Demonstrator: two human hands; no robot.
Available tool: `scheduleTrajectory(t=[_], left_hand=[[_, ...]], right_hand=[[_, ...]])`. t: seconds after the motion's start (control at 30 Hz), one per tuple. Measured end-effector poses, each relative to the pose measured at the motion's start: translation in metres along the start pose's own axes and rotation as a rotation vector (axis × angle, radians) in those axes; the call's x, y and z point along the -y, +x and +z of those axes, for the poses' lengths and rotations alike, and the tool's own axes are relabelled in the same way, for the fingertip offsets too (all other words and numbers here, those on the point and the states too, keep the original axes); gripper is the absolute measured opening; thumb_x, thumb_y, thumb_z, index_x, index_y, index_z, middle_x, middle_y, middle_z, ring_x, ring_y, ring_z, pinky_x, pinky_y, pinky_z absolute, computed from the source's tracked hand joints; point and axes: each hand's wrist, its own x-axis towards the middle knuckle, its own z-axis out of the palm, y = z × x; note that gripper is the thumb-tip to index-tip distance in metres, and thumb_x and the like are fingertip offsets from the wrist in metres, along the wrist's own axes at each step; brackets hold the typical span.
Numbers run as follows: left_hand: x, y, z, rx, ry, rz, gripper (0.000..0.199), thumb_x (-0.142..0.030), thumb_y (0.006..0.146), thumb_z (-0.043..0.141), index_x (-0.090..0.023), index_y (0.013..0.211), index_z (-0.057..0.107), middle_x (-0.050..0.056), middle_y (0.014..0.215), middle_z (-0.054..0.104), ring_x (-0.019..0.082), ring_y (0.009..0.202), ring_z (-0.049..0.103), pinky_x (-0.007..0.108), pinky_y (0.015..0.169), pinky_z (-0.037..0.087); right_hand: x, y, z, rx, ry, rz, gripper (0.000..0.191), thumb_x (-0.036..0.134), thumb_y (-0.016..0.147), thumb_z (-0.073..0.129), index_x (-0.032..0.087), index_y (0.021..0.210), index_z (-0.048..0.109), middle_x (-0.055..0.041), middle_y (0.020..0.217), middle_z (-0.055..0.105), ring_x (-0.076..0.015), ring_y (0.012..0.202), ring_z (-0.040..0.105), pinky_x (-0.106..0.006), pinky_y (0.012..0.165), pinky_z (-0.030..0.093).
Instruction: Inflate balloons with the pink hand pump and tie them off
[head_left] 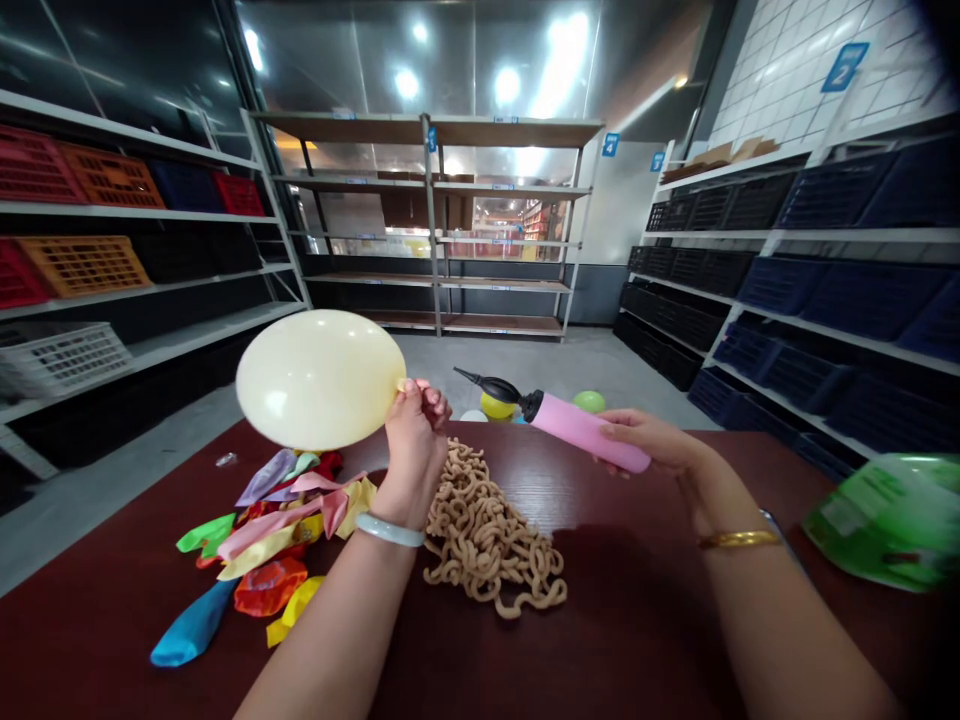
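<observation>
My left hand pinches the neck of an inflated pale yellow balloon, which points off to the left above the table. In my right hand is a pink balloon pump, its black nozzle aimed up and left, apart from the balloon. Beneath the left hand, uninflated balloons in several colours lie spread on the left of the table. Between my forearms rests a heap of tan, curly, rope-like pieces; their material I cannot make out.
The dark red table fills the foreground. A green plastic bag sits at its right edge. Past the far edge, a yellow balloon and a green balloon show near the floor. Shelves with crates line both sides; a rack stands behind.
</observation>
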Motion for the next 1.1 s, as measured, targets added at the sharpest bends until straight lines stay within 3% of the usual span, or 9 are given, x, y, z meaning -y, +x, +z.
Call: scheduleTrajectory(t=[0.17, 0.3, 0.4, 0.67, 0.87, 1.0, 1.1], left_hand=[[0.004, -0.005, 0.003, 0.021, 0.054, -0.083, 0.024, -0.034, 0.085, 0.071, -0.014, 0.079, 0.059, -0.002, 0.060, 0.054, 0.007, 0.049, 0.051, 0.017, 0.044, 0.034], [0.008, -0.007, 0.001, 0.044, 0.090, -0.119, 0.024, -0.033, 0.082, 0.074, -0.010, 0.081, 0.066, 0.001, 0.060, 0.060, 0.009, 0.051, 0.058, 0.018, 0.046, 0.040], [0.010, -0.006, -0.001, 0.073, 0.124, -0.137, 0.024, -0.032, 0.082, 0.074, -0.009, 0.087, 0.069, 0.003, 0.062, 0.063, 0.010, 0.054, 0.061, 0.018, 0.047, 0.043], [0.010, -0.008, 0.001, 0.051, 0.196, -0.180, 0.022, -0.032, 0.084, 0.071, -0.010, 0.082, 0.066, 0.001, 0.060, 0.059, 0.009, 0.052, 0.059, 0.018, 0.049, 0.047], [0.008, -0.015, 0.011, 0.090, 0.203, -0.256, 0.026, -0.030, 0.092, 0.055, -0.018, 0.069, 0.048, -0.005, 0.052, 0.042, 0.007, 0.041, 0.040, 0.017, 0.037, 0.027], [0.006, -0.018, 0.016, 0.048, 0.241, -0.300, 0.028, -0.027, 0.089, 0.049, -0.020, 0.064, 0.038, -0.005, 0.049, 0.036, 0.007, 0.038, 0.032, 0.019, 0.035, 0.019], [0.005, -0.019, 0.017, 0.028, 0.252, -0.328, 0.027, -0.023, 0.083, 0.050, -0.021, 0.061, 0.034, -0.006, 0.047, 0.031, 0.007, 0.036, 0.026, 0.021, 0.034, 0.015]], right_hand=[[-0.036, -0.012, 0.014, -0.049, -0.159, 0.116, 0.056, 0.060, 0.080, 0.067, 0.014, 0.112, 0.065, -0.0075, 0.087, 0.070, -0.0183, 0.070, 0.065, -0.028, 0.061, 0.050], [-0.065, -0.022, 0.028, -0.245, -0.509, 0.079, 0.048, 0.056, 0.084, 0.061, 0.014, 0.106, 0.070, -0.0105, 0.100, 0.072, -0.0247, 0.087, 0.065, -0.032, 0.074, 0.048], [-0.075, -0.031, 0.034, -0.333, -0.674, 0.138, 0.048, 0.054, 0.085, 0.059, 0.016, 0.111, 0.069, -0.0105, 0.106, 0.072, -0.0264, 0.093, 0.065, -0.032, 0.076, 0.046], [-0.055, -0.052, 0.048, -0.267, -0.952, 0.324, 0.055, 0.068, 0.082, 0.054, 0.018, 0.096, 0.072, -0.0097, 0.094, 0.074, -0.0233, 0.077, 0.066, -0.028, 0.059, 0.035], [-0.042, -0.052, 0.065, -0.221, -1.055, 0.394, 0.068, 0.083, 0.077, 0.046, 0.020, 0.083, 0.071, -0.0085, 0.083, 0.073, -0.0221, 0.069, 0.064, -0.028, 0.053, 0.029], [-0.032, -0.052, 0.064, -0.210, -1.087, 0.417, 0.070, 0.084, 0.080, 0.041, 0.021, 0.080, 0.072, -0.0078, 0.082, 0.073, -0.0234, 0.069, 0.064, -0.029, 0.054, 0.032], [-0.019, -0.047, 0.059, -0.299, -1.114, 0.402, 0.070, 0.082, 0.083, 0.038, 0.022, 0.078, 0.073, -0.0094, 0.079, 0.072, -0.0255, 0.070, 0.064, -0.032, 0.057, 0.035]])
